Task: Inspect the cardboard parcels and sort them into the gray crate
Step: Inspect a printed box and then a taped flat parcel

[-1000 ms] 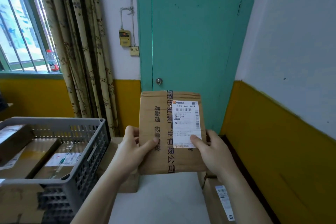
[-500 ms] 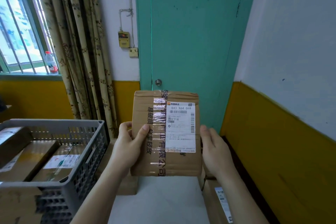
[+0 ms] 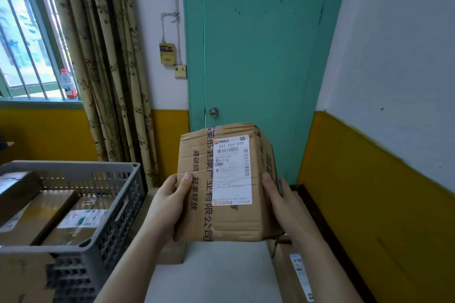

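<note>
Now both hands hold cardboard parcel (image 3: 229, 184) upright at frame centre, label face toward camera. Left hand (image 3: 170, 202) grips left edge, thumb pressed on front. Right hand (image 3: 280, 202) clasps right side, thumb on front edge beside white shipping label (image 3: 232, 170). Gray crate (image 3: 115, 206) at 9 o'clock from parcel, well apart, several parcels lying inside. Another parcel (image 3: 293, 275) lies at 5 o'clock, below right wrist.

- Gray crate (image 3: 115, 206): top open; 3 parcels (image 3: 81, 219) cover most of its floor.
- White surface (image 3: 211, 275): bare strip between boxes, below held parcel (image 3: 221, 184).
- Yellow wall (image 3: 384, 204): closes right side.
</note>
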{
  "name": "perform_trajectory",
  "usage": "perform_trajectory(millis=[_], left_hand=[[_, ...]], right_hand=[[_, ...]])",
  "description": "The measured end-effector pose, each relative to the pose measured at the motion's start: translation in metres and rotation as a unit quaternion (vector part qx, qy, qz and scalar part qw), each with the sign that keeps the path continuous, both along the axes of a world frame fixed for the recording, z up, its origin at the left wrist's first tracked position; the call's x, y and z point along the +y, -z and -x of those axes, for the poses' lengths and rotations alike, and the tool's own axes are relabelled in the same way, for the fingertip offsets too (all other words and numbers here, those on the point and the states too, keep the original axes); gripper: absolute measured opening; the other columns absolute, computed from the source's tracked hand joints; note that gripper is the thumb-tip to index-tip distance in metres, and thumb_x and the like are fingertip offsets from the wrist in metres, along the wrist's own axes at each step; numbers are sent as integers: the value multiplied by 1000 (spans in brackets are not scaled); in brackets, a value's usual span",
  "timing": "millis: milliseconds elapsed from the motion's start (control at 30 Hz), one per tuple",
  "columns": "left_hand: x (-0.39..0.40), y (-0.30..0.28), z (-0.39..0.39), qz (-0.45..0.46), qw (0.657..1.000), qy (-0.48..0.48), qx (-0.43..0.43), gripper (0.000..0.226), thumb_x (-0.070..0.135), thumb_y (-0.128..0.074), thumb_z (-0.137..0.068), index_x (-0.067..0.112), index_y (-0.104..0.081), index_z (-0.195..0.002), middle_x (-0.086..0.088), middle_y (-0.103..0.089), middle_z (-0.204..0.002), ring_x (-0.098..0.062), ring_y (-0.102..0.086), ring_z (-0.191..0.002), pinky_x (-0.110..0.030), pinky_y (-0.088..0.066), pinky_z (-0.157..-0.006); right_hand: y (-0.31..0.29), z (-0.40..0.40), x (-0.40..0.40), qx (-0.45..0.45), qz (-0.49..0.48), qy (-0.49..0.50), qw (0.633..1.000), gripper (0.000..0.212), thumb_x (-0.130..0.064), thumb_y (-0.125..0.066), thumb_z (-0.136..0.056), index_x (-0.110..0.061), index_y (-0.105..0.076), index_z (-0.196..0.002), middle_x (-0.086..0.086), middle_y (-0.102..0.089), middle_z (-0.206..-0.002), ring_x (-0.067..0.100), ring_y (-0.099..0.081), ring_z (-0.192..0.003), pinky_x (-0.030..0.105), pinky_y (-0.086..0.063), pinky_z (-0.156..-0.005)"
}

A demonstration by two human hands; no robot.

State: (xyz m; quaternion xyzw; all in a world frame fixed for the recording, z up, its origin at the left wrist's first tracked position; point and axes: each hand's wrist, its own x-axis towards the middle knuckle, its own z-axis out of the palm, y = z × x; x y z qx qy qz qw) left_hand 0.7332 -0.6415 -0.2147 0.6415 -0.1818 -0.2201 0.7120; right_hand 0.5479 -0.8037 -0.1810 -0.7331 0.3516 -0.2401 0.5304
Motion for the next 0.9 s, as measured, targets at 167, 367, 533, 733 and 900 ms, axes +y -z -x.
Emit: perform_trajectory(millis=[167, 367, 533, 733, 900], left_hand=[[-3, -6, 5, -58, 996, -6, -72, 51, 51, -50, -104, 47, -35, -153, 14, -66, -132, -7, -68, -108, -33, -55, -89], [-7, -24, 23, -148, 976, 40, -155, 83, 75, -36, -93, 44, -5, -164, 13, -10, -172, -19, -11, -159, -51, -13, -128], [-3, -42, 32, -173, 966, 102, -160, 110, 89, -38, -73, 39, -3, -165, 16, -4, -172, -19, -9, -159, -53, -13, -128], [-6, -46, 38, -98, 982, 120, -108, 89, 81, -46, -88, 45, -15, -162, 13, -35, -164, -13, -42, -142, -32, -34, -107], [4, -36, 33, -42, 971, 217, -92, 99, 65, -83, -70, 47, -29, -151, 8, -67, -135, -9, -70, -113, -27, -61, -85]], right_hand=[[8, 2, -3, -44, 20, 69, 996, 83, -81, -57, -67, -30, -53, -132, -22, -56, -106, -3, -51, -89, 20, -46, -73], [14, 4, -6, -62, 29, 85, 994, 78, -82, -61, -66, -31, -55, -125, -2, -60, -126, 19, -55, -120, 38, -50, -97], [17, 6, -3, -66, 14, 77, 995, 104, -82, -61, -70, -25, -37, -154, 2, -52, -150, 24, -51, -135, 53, -47, -109], [16, 5, 5, -105, 50, 61, 991, 52, -61, -60, -86, -47, -43, -133, -31, -49, -127, 2, -49, -121, 26, -45, -98], [10, 10, -2, -119, -12, 0, 993, 60, -28, -56, -104, -43, -30, -156, -12, -51, -150, 16, -49, -138, 50, -44, -114]])
